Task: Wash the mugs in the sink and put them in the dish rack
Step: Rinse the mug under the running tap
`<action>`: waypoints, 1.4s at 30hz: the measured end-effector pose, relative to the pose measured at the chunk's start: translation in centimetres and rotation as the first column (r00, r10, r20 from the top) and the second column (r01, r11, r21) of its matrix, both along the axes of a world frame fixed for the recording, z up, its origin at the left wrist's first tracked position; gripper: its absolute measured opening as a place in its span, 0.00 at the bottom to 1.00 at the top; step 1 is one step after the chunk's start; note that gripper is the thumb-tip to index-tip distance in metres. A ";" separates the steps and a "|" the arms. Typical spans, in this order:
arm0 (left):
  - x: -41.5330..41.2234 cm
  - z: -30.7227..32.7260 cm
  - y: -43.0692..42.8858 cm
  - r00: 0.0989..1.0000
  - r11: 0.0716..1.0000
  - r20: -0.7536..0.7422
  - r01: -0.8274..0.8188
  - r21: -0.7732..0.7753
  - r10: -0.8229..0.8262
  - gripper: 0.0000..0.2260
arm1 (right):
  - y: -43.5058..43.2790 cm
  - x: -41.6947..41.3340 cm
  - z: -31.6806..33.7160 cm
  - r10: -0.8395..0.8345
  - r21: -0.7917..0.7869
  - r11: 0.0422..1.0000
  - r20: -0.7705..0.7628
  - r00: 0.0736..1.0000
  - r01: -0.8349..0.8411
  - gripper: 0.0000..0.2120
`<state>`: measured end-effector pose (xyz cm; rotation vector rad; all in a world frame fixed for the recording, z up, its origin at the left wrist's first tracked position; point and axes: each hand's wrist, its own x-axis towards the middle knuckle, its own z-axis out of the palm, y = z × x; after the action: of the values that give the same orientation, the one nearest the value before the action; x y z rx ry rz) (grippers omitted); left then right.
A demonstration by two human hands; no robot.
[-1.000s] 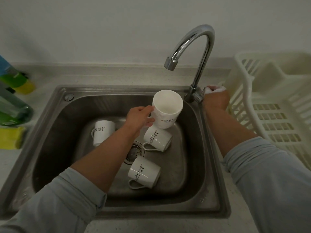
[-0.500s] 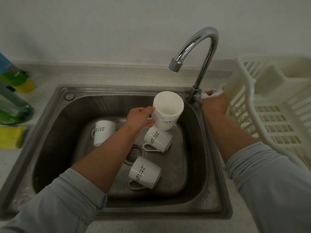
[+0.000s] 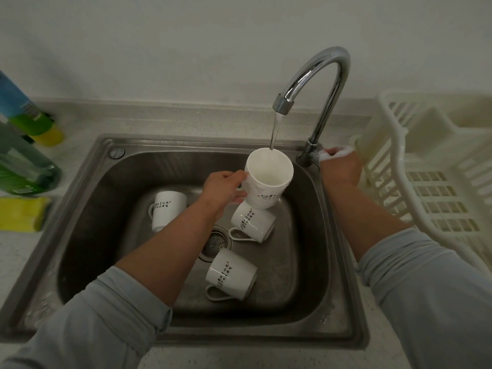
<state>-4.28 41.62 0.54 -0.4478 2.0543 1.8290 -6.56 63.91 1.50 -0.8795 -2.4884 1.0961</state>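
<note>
L hand [image 3: 223, 186] grips mug [image 3: 269, 179] under tap [image 3: 314, 75] stream, over sink [image 3: 87, 187]; R hand [image 3: 340, 170] at tap base, grip can't tell.

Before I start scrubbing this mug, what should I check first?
1. Water runs from the tap into the mug: ok.
2. Left hand grips the mug: ok.
3. Right hand free to scrub: not ok, it is at the tap's base.
4. Sponge in right hand: cannot tell, a white thing shows at its fingers.
5. Dish rack beside the sink: ok.
</note>
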 end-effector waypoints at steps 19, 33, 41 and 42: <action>0.7 0.1 -3.1 0.974 0.957 -0.207 0.030 -0.289 -0.093 0.15 | -8.5 2.1 -3.3 0.470 -0.918 0.395 0.172 0.865 -0.032 0.13; -0.5 -4.5 -2.7 0.994 0.996 0.098 0.038 0.083 -0.046 0.10 | -8.5 3.2 -5.1 0.318 -0.917 0.385 0.240 0.917 0.107 0.02; 0.3 -5.5 -2.2 0.974 0.991 0.197 0.092 0.099 -0.110 0.13 | -7.4 3.5 -6.2 0.327 -0.879 0.436 0.356 0.876 0.194 0.14; 0.2 -5.8 -2.8 0.976 0.993 0.199 0.069 0.098 -0.087 0.14 | -8.1 3.5 -6.3 0.335 -0.885 0.424 0.349 0.875 0.191 0.14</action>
<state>-4.12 38.78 -5.31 -0.4997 1.8198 1.7451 -3.03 55.83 -4.82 -1.4519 -2.0858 2.6945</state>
